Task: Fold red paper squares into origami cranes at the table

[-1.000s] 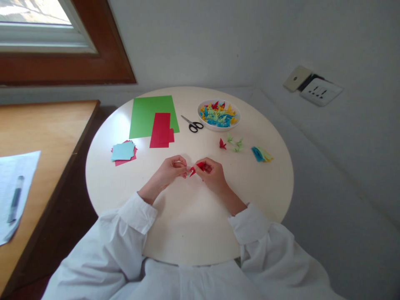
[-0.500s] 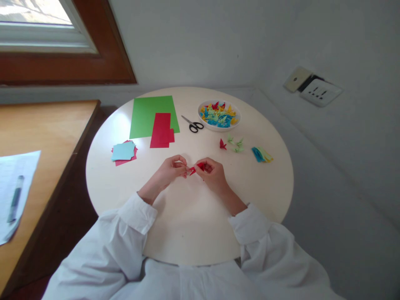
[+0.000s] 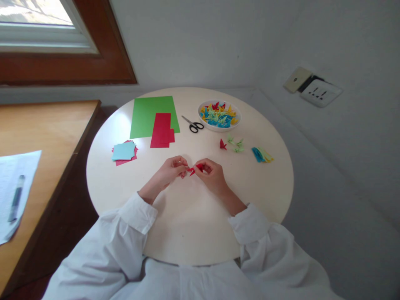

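Note:
Both hands meet over the middle of the round white table (image 3: pixel 190 233). Between them is a small folded red paper crane (image 3: pixel 192 171) with narrow points. My left hand (image 3: pixel 171 171) pinches one thin point at its left end. Thumb and fingers of my right hand (image 3: pixel 213 174) close on its wider body and hide part of it. Beyond my right hand lie a finished red paper crane (image 3: pixel 223 144) and several pale green paper cranes (image 3: pixel 238 146).
At the back stand a white bowl (image 3: pixel 201 120) of colourful cranes and black-handled scissors (image 3: pixel 194 127). A green sheet (image 3: pixel 145 116), red paper strips (image 3: pixel 161 130) and blue squares (image 3: pixel 123 151) lie leftward. Folded blue and yellow papers (image 3: pixel 261 155) lie right. A wooden desk (image 3: pixel 53 137) adjoins.
My right hand has shifted very slightly left and tilted around the red paper. Both hands keep their hold, and the things on the table stay where they were.

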Available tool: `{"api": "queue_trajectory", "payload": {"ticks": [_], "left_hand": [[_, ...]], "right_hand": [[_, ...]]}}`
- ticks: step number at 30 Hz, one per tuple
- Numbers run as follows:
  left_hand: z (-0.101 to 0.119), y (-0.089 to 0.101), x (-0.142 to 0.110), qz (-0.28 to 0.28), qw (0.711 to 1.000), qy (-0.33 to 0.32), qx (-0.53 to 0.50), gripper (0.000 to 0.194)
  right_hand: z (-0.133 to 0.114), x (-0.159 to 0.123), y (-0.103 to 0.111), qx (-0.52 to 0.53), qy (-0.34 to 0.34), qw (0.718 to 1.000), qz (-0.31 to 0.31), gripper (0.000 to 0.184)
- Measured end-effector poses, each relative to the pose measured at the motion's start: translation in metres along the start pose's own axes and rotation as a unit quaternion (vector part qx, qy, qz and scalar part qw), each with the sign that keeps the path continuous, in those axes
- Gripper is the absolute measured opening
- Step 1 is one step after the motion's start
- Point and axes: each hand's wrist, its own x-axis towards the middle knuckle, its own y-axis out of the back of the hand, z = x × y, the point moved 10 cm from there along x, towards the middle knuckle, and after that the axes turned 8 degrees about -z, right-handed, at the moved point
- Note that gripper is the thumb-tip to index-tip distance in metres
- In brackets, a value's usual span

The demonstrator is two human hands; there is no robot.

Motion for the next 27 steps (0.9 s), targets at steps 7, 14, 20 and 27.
{"api": "queue_trajectory", "payload": {"ticks": [7, 14, 20, 27], "left_hand": [[0.002, 0.005, -0.001, 0.016, 0.999, -0.007, 0.036, 0.006], [-0.004, -0.004, 0.003, -0.033, 0.999, -0.023, 0.002, 0.016], [-0.002, -0.005, 0.003, -0.015, 0.999, -0.041, -0.027, 0.018], [0.001, 0.001, 0.001, 0.027, 0.999, -0.041, -0.016, 0.019]], "right_hand": [[-0.004, -0.001, -0.001, -0.044, 0.026, 0.999, -0.003, 0.002], [-0.009, -0.001, -0.005, -0.049, 0.034, 0.998, -0.015, 0.004], [-0.006, -0.001, -0.005, -0.037, 0.026, 0.999, -0.01, 0.005], [-0.002, -0.001, -0.001, -0.009, 0.025, 1.0, 0.006, 0.01]]}}
